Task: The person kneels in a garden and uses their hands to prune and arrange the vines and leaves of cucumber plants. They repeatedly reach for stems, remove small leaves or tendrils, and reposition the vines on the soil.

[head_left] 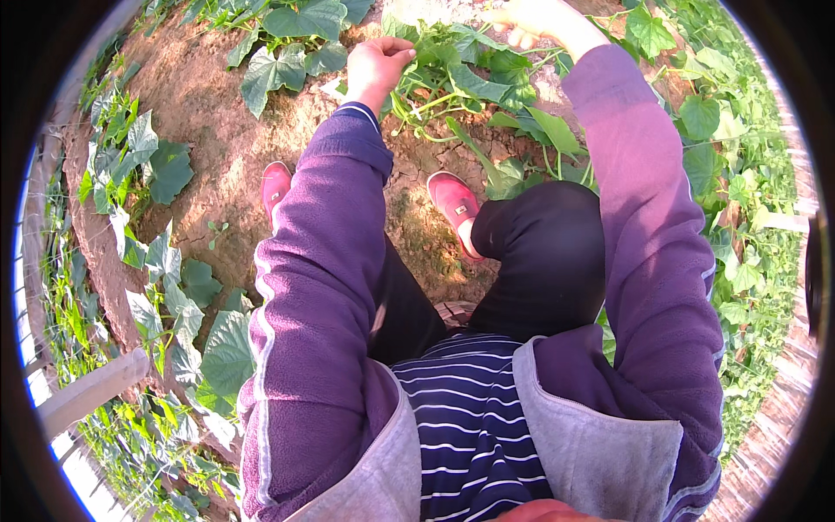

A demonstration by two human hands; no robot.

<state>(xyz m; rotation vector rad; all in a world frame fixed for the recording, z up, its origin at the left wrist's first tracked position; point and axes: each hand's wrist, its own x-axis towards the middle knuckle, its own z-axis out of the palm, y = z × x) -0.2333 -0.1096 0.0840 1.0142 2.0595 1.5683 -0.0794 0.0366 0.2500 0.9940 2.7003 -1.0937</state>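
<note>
A leafy vine (450, 81), which looks like cucumber, sprawls over the soil between my two hands. My left hand (378, 68) is at its left side, thumb and forefinger pinched together on the edge of the greenery. The exact bit between those fingertips is too small to make out. Beyond the vine on the right, my right hand (538, 23) reaches to the top of the picture with fingers bent. Strong glare washes it out, so whether it grips a stem cannot be told. A small pale flower or tendril (415, 114) shows among the stems below my left hand.
Dry, cracked soil (215, 130) lies around my red shoes (455, 199). More vines grow at the left (166, 163), the top (280, 72) and along the right (704, 124). A pale post or beam (98, 388) juts in at the lower left.
</note>
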